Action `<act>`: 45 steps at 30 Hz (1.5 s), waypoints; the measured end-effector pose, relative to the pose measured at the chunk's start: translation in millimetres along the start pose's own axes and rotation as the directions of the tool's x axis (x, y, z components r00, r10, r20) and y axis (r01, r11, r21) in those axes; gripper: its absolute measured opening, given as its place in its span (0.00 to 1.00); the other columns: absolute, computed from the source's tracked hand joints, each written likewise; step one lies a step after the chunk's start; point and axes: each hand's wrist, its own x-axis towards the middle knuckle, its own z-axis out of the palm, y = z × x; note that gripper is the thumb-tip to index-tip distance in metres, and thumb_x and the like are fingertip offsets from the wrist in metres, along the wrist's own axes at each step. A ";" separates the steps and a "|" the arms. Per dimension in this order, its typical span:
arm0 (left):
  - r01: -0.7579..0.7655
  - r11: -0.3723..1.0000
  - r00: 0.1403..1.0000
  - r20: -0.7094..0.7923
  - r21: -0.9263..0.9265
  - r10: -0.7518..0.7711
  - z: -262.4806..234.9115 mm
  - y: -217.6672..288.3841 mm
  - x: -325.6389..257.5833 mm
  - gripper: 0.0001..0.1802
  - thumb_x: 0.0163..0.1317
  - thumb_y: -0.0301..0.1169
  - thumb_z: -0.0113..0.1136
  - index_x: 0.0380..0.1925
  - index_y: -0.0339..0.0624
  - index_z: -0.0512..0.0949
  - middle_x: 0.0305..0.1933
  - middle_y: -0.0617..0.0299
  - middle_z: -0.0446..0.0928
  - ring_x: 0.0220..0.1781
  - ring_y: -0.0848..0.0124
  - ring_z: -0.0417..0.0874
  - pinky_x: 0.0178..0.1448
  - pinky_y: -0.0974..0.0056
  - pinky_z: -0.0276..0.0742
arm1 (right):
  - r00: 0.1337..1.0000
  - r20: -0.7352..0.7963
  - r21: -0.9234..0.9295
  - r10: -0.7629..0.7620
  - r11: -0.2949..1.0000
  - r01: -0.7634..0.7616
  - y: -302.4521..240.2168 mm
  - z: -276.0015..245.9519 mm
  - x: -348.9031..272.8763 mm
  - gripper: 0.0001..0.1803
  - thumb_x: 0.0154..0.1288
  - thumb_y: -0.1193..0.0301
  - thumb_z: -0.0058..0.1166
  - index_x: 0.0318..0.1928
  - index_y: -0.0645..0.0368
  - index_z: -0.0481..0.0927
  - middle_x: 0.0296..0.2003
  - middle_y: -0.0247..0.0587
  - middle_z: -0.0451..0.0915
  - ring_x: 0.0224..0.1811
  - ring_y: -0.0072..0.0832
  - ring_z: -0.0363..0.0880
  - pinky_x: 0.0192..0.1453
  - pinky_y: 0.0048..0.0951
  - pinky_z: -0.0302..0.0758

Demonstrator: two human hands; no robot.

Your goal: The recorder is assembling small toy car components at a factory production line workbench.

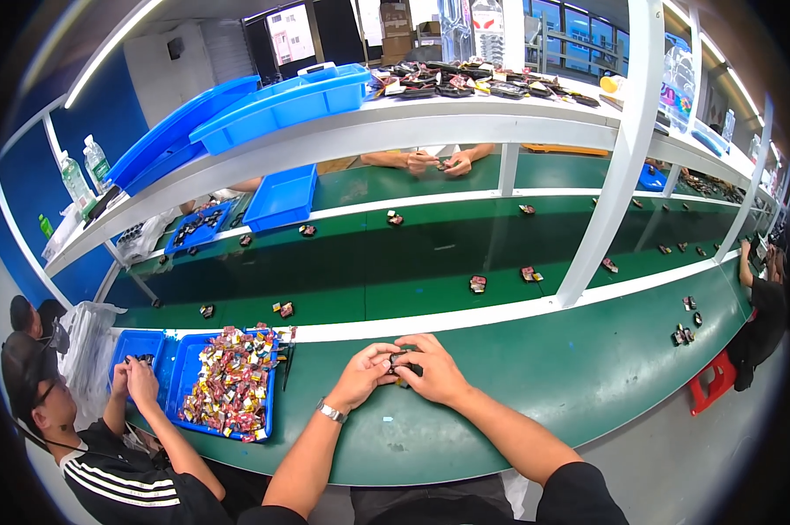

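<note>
My left hand (364,376), with a metal watch at the wrist, and my right hand (437,372) meet above the green bench (465,420). Between them they grip a small black part (405,366), the fingers of both closed round it. A bit of yellow shows under the fingers; the rest of the piece is mostly covered. Left of my hands stands a blue tray (178,378), heaped with small red, yellow and white pieces (230,381). A thin dark tool (287,359) lies by its right side.
Beyond a white rail, a green conveyor (421,302) carries scattered small parts. Above it runs a white shelf (465,109) with blue trays (281,105) and a pile of dark parts. A white post (618,149) rises at right. A co-worker (124,437) sits close on the left.
</note>
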 end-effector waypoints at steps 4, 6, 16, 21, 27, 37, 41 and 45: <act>0.006 1.000 1.000 -0.010 0.006 -0.006 -0.6 -1.9 0.3 0.15 0.73 0.30 0.51 0.58 0.41 0.69 0.54 0.60 0.78 0.54 0.73 0.80 0.56 0.67 0.79 | 0.999 0.006 0.061 0.041 0.997 -0.041 1.9 2.1 -2.1 0.07 0.58 0.72 0.64 0.38 0.56 0.86 0.54 0.39 0.78 0.59 0.40 0.72 0.61 0.37 0.73; 0.007 1.000 1.000 -0.020 0.008 -0.007 -0.3 -2.2 0.5 0.15 0.73 0.29 0.51 0.58 0.41 0.70 0.54 0.60 0.78 0.54 0.73 0.80 0.56 0.67 0.79 | 0.999 -0.005 0.052 0.039 0.998 -0.039 4.4 3.9 -1.7 0.08 0.58 0.73 0.64 0.39 0.55 0.86 0.53 0.39 0.79 0.59 0.40 0.73 0.61 0.37 0.73; -0.062 0.998 0.994 -0.089 0.008 0.063 4.7 -2.9 0.9 0.13 0.72 0.26 0.50 0.55 0.39 0.70 0.53 0.58 0.79 0.52 0.73 0.81 0.55 0.67 0.80 | 0.993 -0.029 0.196 0.115 0.975 -0.107 4.0 16.7 -1.2 0.10 0.57 0.74 0.63 0.40 0.54 0.87 0.55 0.38 0.79 0.61 0.40 0.72 0.63 0.38 0.72; -0.085 0.995 0.994 -0.076 -0.045 0.082 5.7 -2.6 0.6 0.12 0.72 0.24 0.49 0.54 0.38 0.70 0.52 0.56 0.79 0.52 0.72 0.82 0.55 0.67 0.81 | 0.991 -0.097 0.113 0.096 0.990 -0.085 9.7 19.7 -1.9 0.10 0.56 0.74 0.64 0.40 0.53 0.87 0.56 0.37 0.79 0.61 0.40 0.73 0.64 0.38 0.72; -0.102 0.995 0.988 -0.117 -0.005 0.101 6.7 -3.1 3.5 0.12 0.72 0.23 0.48 0.54 0.38 0.71 0.52 0.56 0.79 0.52 0.72 0.82 0.54 0.68 0.81 | 0.993 -0.089 0.117 0.072 0.991 -0.062 9.6 17.6 2.3 0.10 0.56 0.75 0.64 0.41 0.52 0.88 0.57 0.37 0.78 0.62 0.40 0.72 0.64 0.38 0.72; -0.148 0.989 0.970 -0.201 -0.028 0.139 7.9 -5.9 4.9 0.14 0.71 0.24 0.50 0.55 0.39 0.69 0.56 0.55 0.78 0.53 0.70 0.81 0.55 0.65 0.81 | 0.998 -0.024 0.070 0.059 0.996 -0.057 1.5 15.5 2.4 0.14 0.59 0.75 0.61 0.47 0.52 0.85 0.61 0.40 0.74 0.66 0.41 0.67 0.67 0.40 0.69; -0.099 0.995 0.980 -0.178 -0.027 0.093 5.5 -8.6 3.1 0.14 0.72 0.25 0.50 0.56 0.38 0.68 0.54 0.55 0.79 0.54 0.70 0.81 0.56 0.64 0.81 | 0.984 -0.177 -0.020 0.026 0.999 -0.030 -6.3 18.8 3.1 0.10 0.56 0.78 0.63 0.41 0.57 0.83 0.49 0.40 0.76 0.53 0.39 0.75 0.53 0.35 0.78; -0.085 0.995 0.985 -0.153 -0.049 0.076 5.8 -8.0 3.7 0.14 0.72 0.25 0.50 0.56 0.37 0.68 0.52 0.55 0.80 0.54 0.68 0.82 0.58 0.62 0.81 | 0.971 -0.202 -0.129 -0.131 0.986 0.106 -4.2 16.9 3.9 0.09 0.54 0.80 0.64 0.37 0.59 0.82 0.43 0.39 0.76 0.46 0.38 0.77 0.45 0.32 0.80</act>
